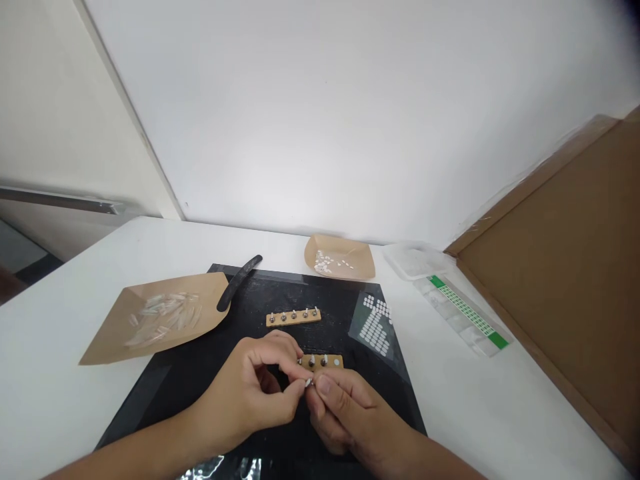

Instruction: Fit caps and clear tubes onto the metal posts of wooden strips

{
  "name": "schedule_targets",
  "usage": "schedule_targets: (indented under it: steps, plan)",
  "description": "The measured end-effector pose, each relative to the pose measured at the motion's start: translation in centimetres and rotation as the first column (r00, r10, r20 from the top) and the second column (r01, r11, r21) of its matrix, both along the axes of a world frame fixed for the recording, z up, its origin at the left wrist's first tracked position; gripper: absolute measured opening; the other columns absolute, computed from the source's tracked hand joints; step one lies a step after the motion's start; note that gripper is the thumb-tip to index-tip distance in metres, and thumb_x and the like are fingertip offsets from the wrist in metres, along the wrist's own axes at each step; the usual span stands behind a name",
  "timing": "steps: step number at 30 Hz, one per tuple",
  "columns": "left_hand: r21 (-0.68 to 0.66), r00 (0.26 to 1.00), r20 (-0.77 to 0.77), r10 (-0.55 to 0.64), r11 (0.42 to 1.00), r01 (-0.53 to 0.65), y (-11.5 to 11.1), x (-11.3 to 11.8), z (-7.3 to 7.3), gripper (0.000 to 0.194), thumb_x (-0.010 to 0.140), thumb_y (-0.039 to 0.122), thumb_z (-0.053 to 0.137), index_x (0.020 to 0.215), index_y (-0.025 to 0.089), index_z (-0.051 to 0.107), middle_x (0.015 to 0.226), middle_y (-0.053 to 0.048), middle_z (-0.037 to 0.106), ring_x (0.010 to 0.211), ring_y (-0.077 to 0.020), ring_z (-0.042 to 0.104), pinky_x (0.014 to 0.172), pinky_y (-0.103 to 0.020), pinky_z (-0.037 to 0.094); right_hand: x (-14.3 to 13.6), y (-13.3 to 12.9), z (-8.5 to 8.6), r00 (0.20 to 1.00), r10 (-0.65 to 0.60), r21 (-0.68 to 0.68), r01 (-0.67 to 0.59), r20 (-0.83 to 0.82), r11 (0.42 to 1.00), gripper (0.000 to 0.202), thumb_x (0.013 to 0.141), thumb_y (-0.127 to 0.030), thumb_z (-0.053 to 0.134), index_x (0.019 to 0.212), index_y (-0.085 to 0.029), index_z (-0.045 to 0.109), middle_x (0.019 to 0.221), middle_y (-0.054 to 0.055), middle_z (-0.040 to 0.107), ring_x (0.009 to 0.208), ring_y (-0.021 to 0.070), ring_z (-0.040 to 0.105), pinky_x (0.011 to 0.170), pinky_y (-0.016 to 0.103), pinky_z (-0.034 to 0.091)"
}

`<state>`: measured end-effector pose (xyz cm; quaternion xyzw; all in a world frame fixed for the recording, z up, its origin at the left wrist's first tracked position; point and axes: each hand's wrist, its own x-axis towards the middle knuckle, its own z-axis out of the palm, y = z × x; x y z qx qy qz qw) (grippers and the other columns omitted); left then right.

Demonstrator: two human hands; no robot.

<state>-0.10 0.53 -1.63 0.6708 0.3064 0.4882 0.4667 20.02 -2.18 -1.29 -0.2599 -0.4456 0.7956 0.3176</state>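
Over the black mat, the fingertips of my left hand (pixel 260 383) and my right hand (pixel 345 407) meet in a pinch. Between them is a tiny white piece with a shiny metal end (pixel 309 383). Both hands are closed on it, and the fingers hide part of it. Just behind my fingers lies a tan strip (pixel 319 362) bearing small metal studs with white tips and, at its right end, a bare white dot. My left hand covers its left part. Farther back, a second tan strip (pixel 293 318) carries several upright metal studs with white tips.
A brown paper tray (pixel 110 333) of clear slivers stands left, a curved black handle (pixel 239 283) at its edge. Behind is a smaller tray (pixel 367 260) of white bits. On the right lie a sheet of white dots (pixel 375 330) and a compartment box (pixel 463 313) with a green-edged sheet.
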Motion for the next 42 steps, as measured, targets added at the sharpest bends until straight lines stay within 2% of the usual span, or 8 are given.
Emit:
schedule_targets:
  steps: [4,9,17,20,29,35,39,42]
  plan:
    - [0.061,0.999,-0.011,0.036,0.998,-0.035,0.0,0.1,0.4,0.016,0.084,0.01,0.073,0.09,0.021,0.084,0.073,-0.004,0.072,0.086,-0.0215,0.07,0.078,-0.037,0.062,0.0,0.0,-0.3,0.995,-0.029,-0.099,0.019,-0.098,0.995,0.048,0.104,-0.061,0.059,0.083,-0.019,0.055,0.049,-0.013,0.033,0.043,0.0061,0.023,0.046,0.022,0.024]
    - [0.276,0.991,-0.058,0.118,0.956,-0.098,0.3,0.1,1.1,0.017,0.086,0.007,0.075,0.093,0.021,0.081,0.076,-0.003,0.072,0.079,-0.0194,0.069,0.087,-0.043,0.062,-0.2,0.0,-0.1,0.989,-0.083,-0.151,0.064,-0.119,0.986,0.046,0.103,-0.059,0.063,0.083,-0.019,0.056,0.05,-0.013,0.031,0.044,0.0059,0.02,0.045,0.02,0.022]
    - [0.642,0.959,-0.206,0.196,0.766,-0.018,0.7,-0.5,1.4,0.026,0.085,-0.003,0.072,0.1,0.019,0.075,0.081,0.0,0.072,0.071,-0.0128,0.064,0.093,-0.042,0.06,-0.1,-0.2,0.3,0.992,-0.056,-0.207,0.032,-0.112,0.978,0.05,0.099,-0.065,0.066,0.081,-0.019,0.054,0.049,-0.014,0.031,0.043,0.0053,0.018,0.045,0.021,0.019]
    - [0.694,0.955,-0.231,0.187,0.719,0.027,0.8,-0.7,1.4,0.028,0.083,-0.005,0.074,0.101,0.017,0.073,0.084,-0.001,0.072,0.075,-0.014,0.065,0.095,-0.042,0.059,-0.2,-0.2,0.3,0.994,-0.039,-0.206,0.016,-0.106,0.978,0.052,0.098,-0.067,0.064,0.081,-0.02,0.053,0.048,-0.014,0.03,0.042,0.0053,0.017,0.044,0.021,0.017]
    - [0.624,0.984,-0.179,0.018,0.775,0.099,1.3,-0.8,2.0,0.026,0.089,-0.001,0.072,0.106,0.017,0.073,0.099,-0.009,0.074,0.095,-0.021,0.069,0.092,-0.042,0.059,0.0,-0.1,-0.7,0.99,0.053,-0.139,-0.071,-0.131,0.988,0.056,0.098,-0.072,0.061,0.079,-0.021,0.052,0.044,-0.015,0.03,0.038,0.0049,0.019,0.043,0.022,0.018]
    - [0.587,0.978,-0.201,-0.059,0.792,0.168,1.2,-1.1,2.3,0.021,0.096,0.004,0.066,0.113,0.016,0.07,0.098,-0.01,0.074,0.095,-0.0221,0.07,0.089,-0.04,0.061,0.5,-0.1,-0.8,0.994,0.079,0.046,-0.083,0.074,0.995,0.061,0.102,-0.075,0.047,0.081,-0.019,0.055,0.048,-0.012,0.034,0.041,0.0061,0.023,0.043,0.023,0.018]
    - [0.513,0.965,-0.251,-0.076,0.835,0.199,1.1,-1.3,2.2,0.019,0.098,0.006,0.064,0.114,0.016,0.068,0.098,-0.011,0.072,0.096,-0.022,0.068,0.089,-0.039,0.059,0.5,-0.1,0.1,0.95,-0.086,0.263,0.004,0.3,0.965,0.062,0.105,-0.075,0.038,0.091,-0.018,0.057,0.055,-0.009,0.04,0.048,0.0081,0.031,0.05,0.023,0.026]
    - [0.462,0.965,-0.251,-0.079,0.866,0.191,0.9,-1.2,2.0,0.018,0.098,0.005,0.063,0.112,0.016,0.067,0.098,-0.01,0.07,0.097,-0.0216,0.067,0.091,-0.038,0.058,0.7,0.1,0.5,0.919,-0.2,0.459,0.024,0.339,0.888,0.057,0.11,-0.067,0.033,0.094,-0.018,0.057,0.06,-0.007,0.043,0.052,0.0098,0.037,0.054,0.024,0.031]
